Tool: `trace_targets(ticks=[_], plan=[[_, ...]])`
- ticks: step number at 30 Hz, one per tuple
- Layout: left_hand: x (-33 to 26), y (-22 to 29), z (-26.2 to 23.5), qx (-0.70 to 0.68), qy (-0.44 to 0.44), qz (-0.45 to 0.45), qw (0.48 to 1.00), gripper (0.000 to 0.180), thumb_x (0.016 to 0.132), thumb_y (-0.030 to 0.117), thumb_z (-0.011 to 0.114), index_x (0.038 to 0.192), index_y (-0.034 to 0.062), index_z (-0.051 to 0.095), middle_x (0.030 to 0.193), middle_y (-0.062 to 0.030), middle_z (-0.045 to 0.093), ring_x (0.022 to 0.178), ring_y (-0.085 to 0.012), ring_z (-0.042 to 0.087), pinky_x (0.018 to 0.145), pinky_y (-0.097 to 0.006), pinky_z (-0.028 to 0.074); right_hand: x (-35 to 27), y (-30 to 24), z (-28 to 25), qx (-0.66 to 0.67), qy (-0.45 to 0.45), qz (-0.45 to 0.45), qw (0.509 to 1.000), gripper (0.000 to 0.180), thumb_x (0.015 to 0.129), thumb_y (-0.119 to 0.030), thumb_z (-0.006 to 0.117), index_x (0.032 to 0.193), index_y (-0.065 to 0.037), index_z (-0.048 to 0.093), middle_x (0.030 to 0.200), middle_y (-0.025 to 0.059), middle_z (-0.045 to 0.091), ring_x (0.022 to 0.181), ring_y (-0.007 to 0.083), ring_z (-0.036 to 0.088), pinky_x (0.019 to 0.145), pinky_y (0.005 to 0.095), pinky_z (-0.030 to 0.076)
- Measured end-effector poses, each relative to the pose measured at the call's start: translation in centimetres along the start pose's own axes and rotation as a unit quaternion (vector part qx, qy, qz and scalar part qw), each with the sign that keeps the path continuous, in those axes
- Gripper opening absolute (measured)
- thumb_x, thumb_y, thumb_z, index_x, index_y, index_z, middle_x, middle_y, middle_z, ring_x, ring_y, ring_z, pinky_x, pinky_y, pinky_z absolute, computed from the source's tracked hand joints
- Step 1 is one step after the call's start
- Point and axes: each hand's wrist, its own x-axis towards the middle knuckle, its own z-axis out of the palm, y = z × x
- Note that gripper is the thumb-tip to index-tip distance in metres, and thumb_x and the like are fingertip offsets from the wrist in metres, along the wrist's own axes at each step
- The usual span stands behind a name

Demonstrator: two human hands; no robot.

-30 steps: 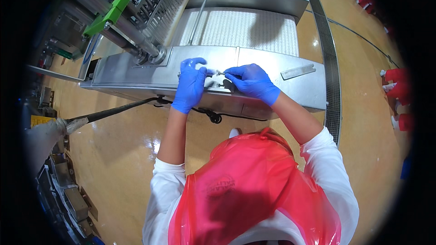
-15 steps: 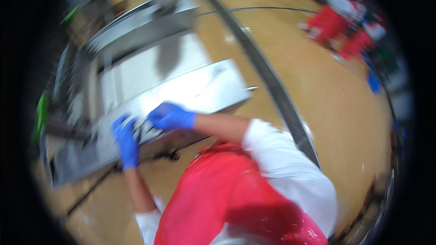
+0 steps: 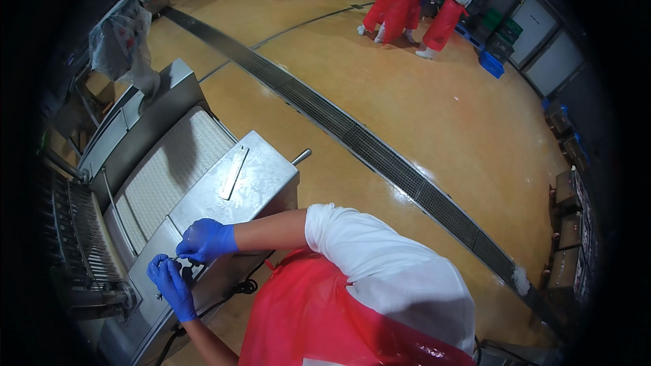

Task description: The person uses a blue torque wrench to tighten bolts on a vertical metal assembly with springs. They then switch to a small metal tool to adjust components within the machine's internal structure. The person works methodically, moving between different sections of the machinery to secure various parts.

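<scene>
Both my hands wear blue gloves and meet over the stainless steel cover of a conveyor machine, at the lower left of the head view. My left hand and my right hand pinch a small dark part between their fingertips, just above the metal surface. The part is too small to tell what it is. My red apron and white sleeve fill the lower middle.
A white belt runs up the machine toward a bagged unit. A flat metal bar lies on the cover. A long floor drain grate crosses the tan floor. Several people in red aprons stand far off.
The view has swung right, so the machine now sits at the left and the open floor fills the frame. My hands stay together on the machine cover.
</scene>
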Motion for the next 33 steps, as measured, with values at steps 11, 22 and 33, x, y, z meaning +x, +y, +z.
trace_targets(ticks=[11, 22, 33], plan=[[0.6, -0.8, 0.5, 0.069, 0.003, -0.093, 0.993, 0.015, 0.098, 0.009, 0.054, 0.097, -0.0034, 0.062, 0.105, -0.0138, 0.062, 0.102, -0.0312, 0.055, 0.091, -0.042, 0.043, -1.1, 1.3, 1.6, -0.193, 0.142, -0.145, 0.96, 0.043, 0.081, -0.032, 0.066, 0.122, -0.02, 0.062, 0.078, 0.0065, 0.063, 0.061, 0.0272, 0.065, 0.046, 0.0423, 0.048], [1.3, 3.2, -1.4, -0.362, 0.033, -0.266, 0.893, 0.019, 0.096, 0.007, 0.066, 0.11, -0.0049, 0.07, 0.092, -0.0099, 0.071, 0.076, -0.0152, 0.067, 0.071, -0.028, 0.057, -1.1, 0.5, -0.1, -0.139, 0.192, -0.174, 0.956, 0.05, 0.079, -0.032, 0.072, 0.128, -0.028, 0.063, 0.069, 0.0053, 0.056, 0.051, 0.0257, 0.06, 0.042, 0.0408, 0.046], [1.4, 2.1, -2.2, -0.27, -0.059, -0.232, 0.933, 0.018, 0.096, 0.012, 0.065, 0.102, -0.0036, 0.071, 0.08, -0.0014, 0.065, 0.066, -0.0079, 0.056, 0.058, -0.024, 0.044, -0.8, 1.4, 0.7, -0.154, 0.193, -0.173, 0.953, 0.038, 0.089, -0.023, 0.06, 0.127, -0.028, 0.062, 0.075, 0.0064, 0.06, 0.056, 0.0271, 0.062, 0.045, 0.0412, 0.047]])
